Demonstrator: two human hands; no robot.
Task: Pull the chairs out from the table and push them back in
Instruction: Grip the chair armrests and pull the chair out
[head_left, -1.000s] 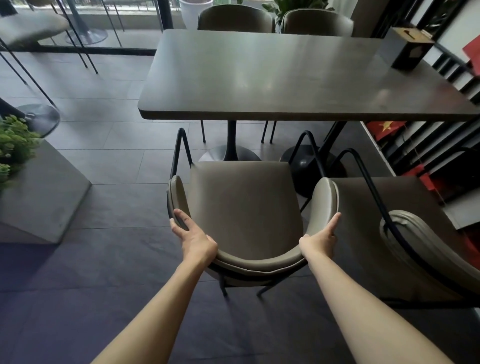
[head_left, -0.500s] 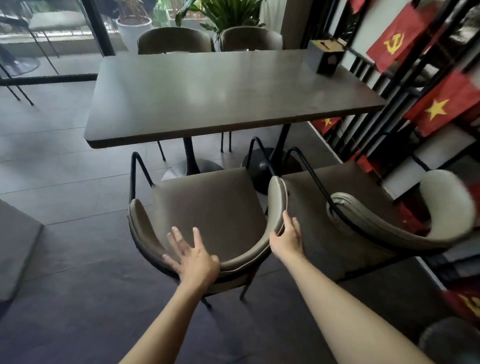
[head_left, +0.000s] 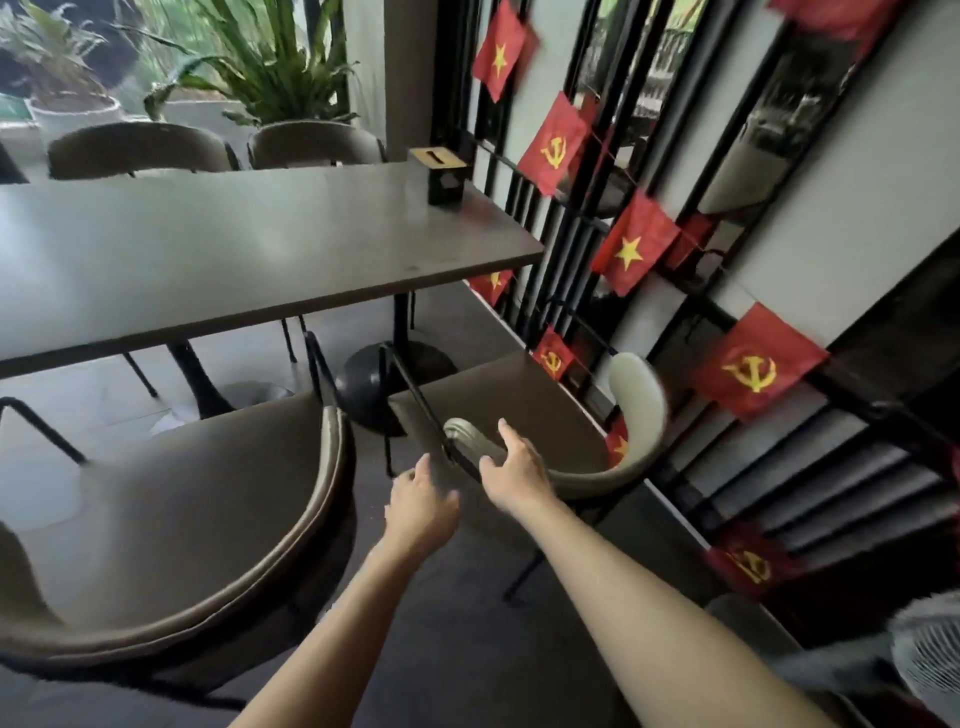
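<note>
Two taupe padded chairs with black metal legs stand pulled out from a long grey table (head_left: 218, 270). The left chair (head_left: 171, 514) fills the lower left of the view and neither hand touches it. The right chair (head_left: 524, 395) stands by the railing with its curved backrest (head_left: 639, 410) turned toward the railing. My right hand (head_left: 511, 470) reaches its fingers onto the near end of that backrest, fingers apart. My left hand (head_left: 421, 506) hovers just left of it, open and holding nothing.
Two more chairs (head_left: 140, 150) are tucked in on the table's far side. A dark box (head_left: 444, 176) sits at the table's far right corner. A black railing with red flags (head_left: 631, 249) runs close along the right. A fan (head_left: 930, 660) stands at the lower right.
Both hands have left the left chair's backrest and moved right to the second chair. The view has swung right toward the railing.
</note>
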